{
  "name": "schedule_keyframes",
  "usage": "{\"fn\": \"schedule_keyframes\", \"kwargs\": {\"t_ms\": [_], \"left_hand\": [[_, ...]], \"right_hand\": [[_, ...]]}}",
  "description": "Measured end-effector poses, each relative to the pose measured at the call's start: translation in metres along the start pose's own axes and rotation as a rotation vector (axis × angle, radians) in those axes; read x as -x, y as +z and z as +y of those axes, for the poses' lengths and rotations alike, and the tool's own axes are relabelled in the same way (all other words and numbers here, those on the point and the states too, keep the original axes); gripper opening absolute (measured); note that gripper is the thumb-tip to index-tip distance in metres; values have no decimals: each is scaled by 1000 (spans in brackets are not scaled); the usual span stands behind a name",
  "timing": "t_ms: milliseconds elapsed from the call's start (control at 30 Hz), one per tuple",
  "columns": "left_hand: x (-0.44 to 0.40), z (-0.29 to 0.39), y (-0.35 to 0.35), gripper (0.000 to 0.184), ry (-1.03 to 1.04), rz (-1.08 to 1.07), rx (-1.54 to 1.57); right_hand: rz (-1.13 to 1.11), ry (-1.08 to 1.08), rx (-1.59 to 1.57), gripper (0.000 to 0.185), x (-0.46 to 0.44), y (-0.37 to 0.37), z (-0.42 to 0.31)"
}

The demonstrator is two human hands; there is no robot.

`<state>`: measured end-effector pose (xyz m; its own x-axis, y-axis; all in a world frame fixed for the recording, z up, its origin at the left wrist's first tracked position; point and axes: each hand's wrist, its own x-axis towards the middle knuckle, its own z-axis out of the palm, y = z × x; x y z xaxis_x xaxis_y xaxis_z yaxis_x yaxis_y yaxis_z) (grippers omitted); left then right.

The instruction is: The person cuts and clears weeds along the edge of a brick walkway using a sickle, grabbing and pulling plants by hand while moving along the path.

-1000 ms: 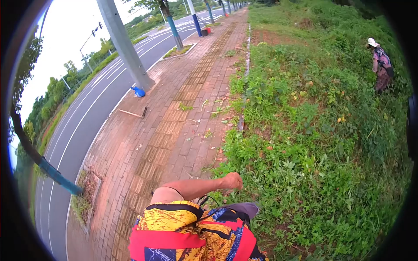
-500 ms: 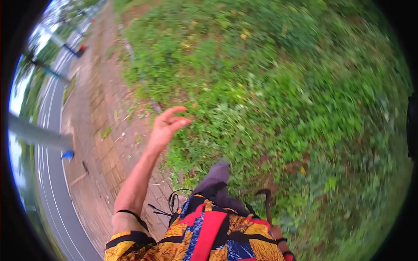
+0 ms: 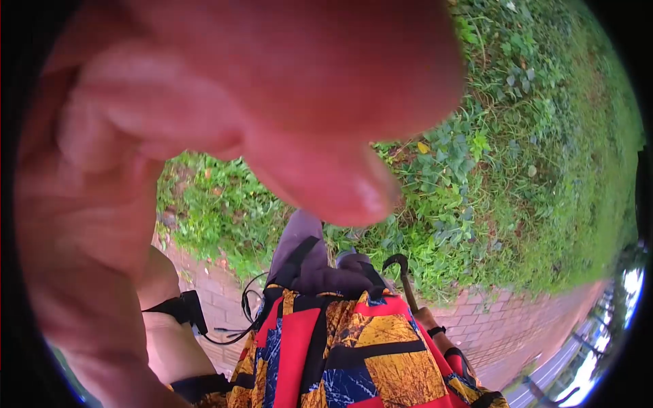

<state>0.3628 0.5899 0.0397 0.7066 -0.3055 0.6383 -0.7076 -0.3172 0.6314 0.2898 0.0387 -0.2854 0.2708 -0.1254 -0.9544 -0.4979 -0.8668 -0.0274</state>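
My left hand (image 3: 204,129) fills much of the upper left, very close to the camera and blurred. Its thumb lies against the forefinger; whether anything small is between them I cannot make out. Low at the right side of my body, my right hand (image 3: 425,318) is closed round the handle of a sickle (image 3: 408,289). The sickle's dark curved blade points up and to the left, over the edge of the weeds (image 3: 435,255). A dark band circles my right wrist.
Green weeds and creepers cover the ground ahead and to the right. Brick paving (image 3: 490,326) runs along their near side. A road (image 3: 544,374) shows at the lower right. A black cable (image 3: 248,306) hangs beside my patterned shirt (image 3: 340,347).
My left hand has risen from over the weeds to right before the camera, its thumb and forefinger coming together. The view has swung round. The right hand still holds the sickle.
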Motion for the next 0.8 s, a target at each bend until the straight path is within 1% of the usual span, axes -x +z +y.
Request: {"fn": "schedule_keyframes", "kwargs": {"t_ms": [133, 167, 233, 300, 333, 367, 400, 433, 467, 500, 567, 600, 667, 700, 733, 767, 800], "left_hand": [[-22, -55, -18, 99, 137, -129, 154], [-24, -66, -19, 98, 165, -156, 171], [-33, -82, -25, 97, 208, -216, 204], [-39, -96, -28, 95, 229, -253, 238], [-44, -102, -28, 95, 239, -274, 258], [-47, -108, -26, 94, 243, -286, 276], [-53, -113, -22, 94, 239, -295, 302], [-60, -118, -18, 93, 237, -303, 338], [-68, -124, -11, 92, 242, -316, 369], [-76, -130, -5, 92, 235, -321, 397], [-94, -135, 7, 90, 237, -341, 419], [-101, -138, 14, 90, 229, -351, 419], [-107, -141, 19, 89, 221, -344, 412], [-114, -146, 22, 88, 195, -313, 403], [-118, -153, 25, 87, 126, -250, 376], [-118, -156, 31, 87, 7, -143, 339], [-115, -162, 46, 80, -148, -15, 315]], "right_hand": [[-3, -72, -62, 15, 26, 40, 7], [23, -48, -65, 15, 23, 48, 8], [105, 153, -13, 21, 22, 68, -1], [169, 83, 41, 28, -2, 81, -14], [226, 57, 32, 28, -26, 88, -26], [268, 56, 31, 29, -39, 98, -24], [289, 92, 34, 30, -30, 118, -3], [293, 164, 30, 30, 1, 153, 30], [89, 99, -166, 28, 17, 145, 14], [35, 257, -348, 28, -4, 176, 42], [167, 164, -123, 25, 7, 160, 2], [136, 166, -260, 27, 4, 163, 0], [180, 75, -255, 29, -2, 170, -5], [140, 39, -370, 29, 7, 160, -14], [192, -46, -382, 28, -12, 160, -11], [243, -133, -391, 27, -30, 160, -7], [293, -220, -395, 27, -47, 159, -4]]}}
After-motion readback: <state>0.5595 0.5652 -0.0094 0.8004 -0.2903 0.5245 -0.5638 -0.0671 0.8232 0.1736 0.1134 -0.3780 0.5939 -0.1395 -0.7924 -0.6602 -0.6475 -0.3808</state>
